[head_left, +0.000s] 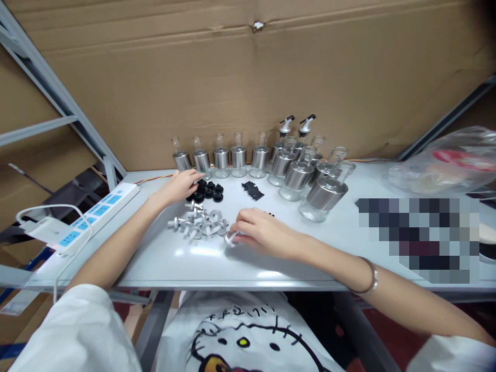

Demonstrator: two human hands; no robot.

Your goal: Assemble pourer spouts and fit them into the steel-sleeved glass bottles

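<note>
My right hand [263, 232] is closed on a silver pourer part [230, 238], just above the front of the table. Beside it lies a loose heap of similar silver pourer parts [201, 223], with stems and round flanges. My left hand [185, 185] reaches out over the black ribbed stoppers [209, 191], its fingers stretched and at the left edge of the pile. Whether a fingertip touches a stopper cannot be made out. To the right of that pile is a small group of flat black pieces [252, 190]. A few tiny black bits show behind my right hand.
Several glass bottles with steel sleeves [239, 156] stand along the back and right. Two carry pourers with black levers [307, 124]. A white power strip [98, 217] with a cable lies left. A clear plastic bag [445, 163] sits right. Cardboard [248, 77] walls the back.
</note>
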